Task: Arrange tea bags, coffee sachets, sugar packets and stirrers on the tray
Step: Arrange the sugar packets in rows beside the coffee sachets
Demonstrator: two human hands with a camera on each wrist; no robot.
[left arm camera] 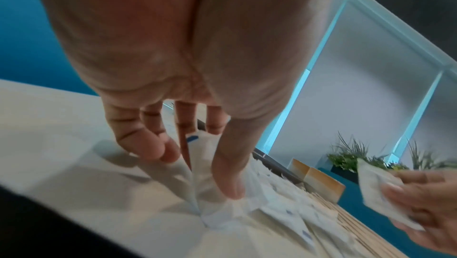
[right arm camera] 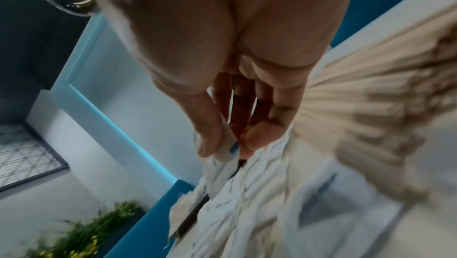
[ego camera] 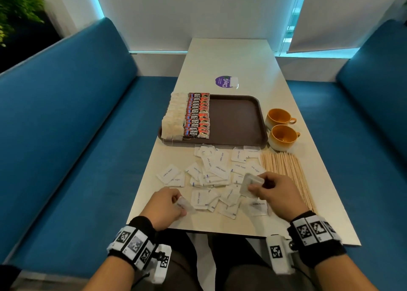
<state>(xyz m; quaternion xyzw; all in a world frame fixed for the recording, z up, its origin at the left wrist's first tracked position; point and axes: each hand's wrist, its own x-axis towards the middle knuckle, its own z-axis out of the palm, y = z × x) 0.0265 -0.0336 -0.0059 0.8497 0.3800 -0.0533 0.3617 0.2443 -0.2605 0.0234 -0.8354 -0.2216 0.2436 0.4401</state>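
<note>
A brown tray (ego camera: 237,119) lies on the white table, with a row of tea bags (ego camera: 174,117) along its left edge and a row of red coffee sachets (ego camera: 198,115) beside them. White sugar packets (ego camera: 211,172) lie scattered on the table in front of the tray. Wooden stirrers (ego camera: 286,169) lie in a bundle to the right of them. My left hand (ego camera: 174,205) pinches a small stack of sugar packets (left arm camera: 202,180) standing on edge on the table. Above the pile, my right hand (ego camera: 262,186) holds another stack of sugar packets (ego camera: 251,184) between thumb and fingers.
Two orange cups (ego camera: 280,126) stand to the right of the tray. A purple round sticker (ego camera: 225,82) lies on the table beyond it. Blue benches flank the table on both sides. The near table edge runs just behind my wrists.
</note>
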